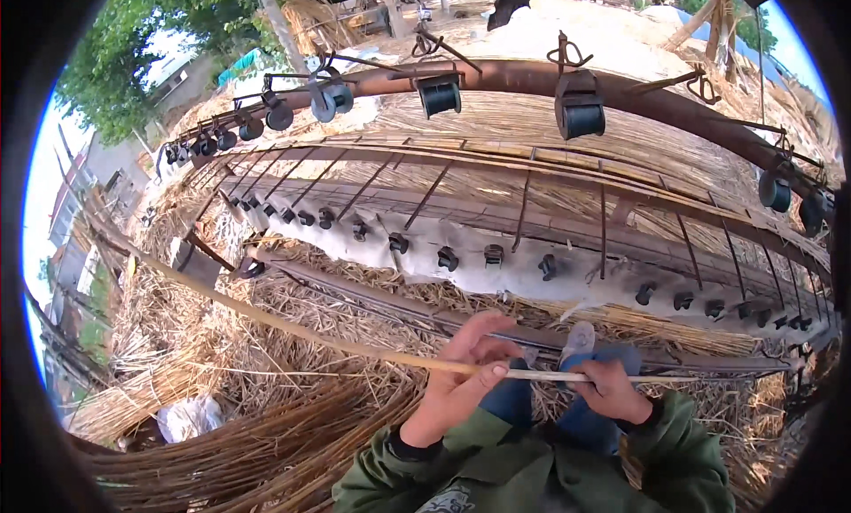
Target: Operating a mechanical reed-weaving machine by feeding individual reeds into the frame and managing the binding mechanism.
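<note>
Head view shows one long reed stalk [332,343] held by both bare hands in front of the person's body; the left hand [465,371] keeps its thumb over the stalk, with the other fingers half curled beyond it; the right hand [610,391] is closed around the paler part, and its fingers grip it between thumb and bent forefinger; toward the left, the stalk rises in a curve, well past the hands; above them a rusty pipe [514,77] runs across, and dark wire spools [441,96] hang along it; under this pipe, thin metal rods [427,198] cross a frame, and small dark spools [448,259] sit in a row before a whitish sheet [589,289]; at lower left lies a heap of brown reeds [257,455], with a white plastic bag [191,418] just beside it.
</note>
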Action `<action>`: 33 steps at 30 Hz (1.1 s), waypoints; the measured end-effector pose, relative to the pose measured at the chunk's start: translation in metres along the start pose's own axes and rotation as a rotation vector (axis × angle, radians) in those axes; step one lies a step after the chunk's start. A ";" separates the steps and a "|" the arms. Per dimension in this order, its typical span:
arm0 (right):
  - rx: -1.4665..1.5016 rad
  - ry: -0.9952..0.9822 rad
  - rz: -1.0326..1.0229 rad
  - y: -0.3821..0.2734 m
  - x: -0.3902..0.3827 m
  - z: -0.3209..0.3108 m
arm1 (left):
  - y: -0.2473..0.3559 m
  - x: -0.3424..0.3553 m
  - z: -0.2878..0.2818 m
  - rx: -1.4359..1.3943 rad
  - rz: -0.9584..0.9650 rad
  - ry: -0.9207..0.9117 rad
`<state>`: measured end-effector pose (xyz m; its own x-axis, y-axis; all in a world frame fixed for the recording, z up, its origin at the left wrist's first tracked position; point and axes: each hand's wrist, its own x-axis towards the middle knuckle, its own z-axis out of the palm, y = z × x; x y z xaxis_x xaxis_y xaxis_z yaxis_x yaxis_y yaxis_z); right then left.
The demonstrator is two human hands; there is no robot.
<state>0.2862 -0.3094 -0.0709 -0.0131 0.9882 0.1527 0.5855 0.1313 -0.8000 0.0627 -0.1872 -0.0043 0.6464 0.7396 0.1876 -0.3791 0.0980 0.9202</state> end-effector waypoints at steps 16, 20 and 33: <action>1.231 1.149 -0.260 -0.033 0.026 -0.058 | -0.084 -0.011 -0.016 0.084 -0.507 -0.242; 1.335 1.020 -0.052 -0.023 0.036 0.004 | -0.118 -0.012 -0.006 0.233 -0.665 -0.408; -0.215 0.831 -0.458 -0.084 0.023 -0.091 | -0.128 -0.026 -0.032 1.299 -0.049 -0.508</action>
<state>0.3103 -0.3052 0.0529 0.2517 0.4628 0.8500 0.8027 0.3908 -0.4505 0.0732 -0.1972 -0.1381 0.9137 0.4063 -0.0089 0.3479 -0.7707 0.5339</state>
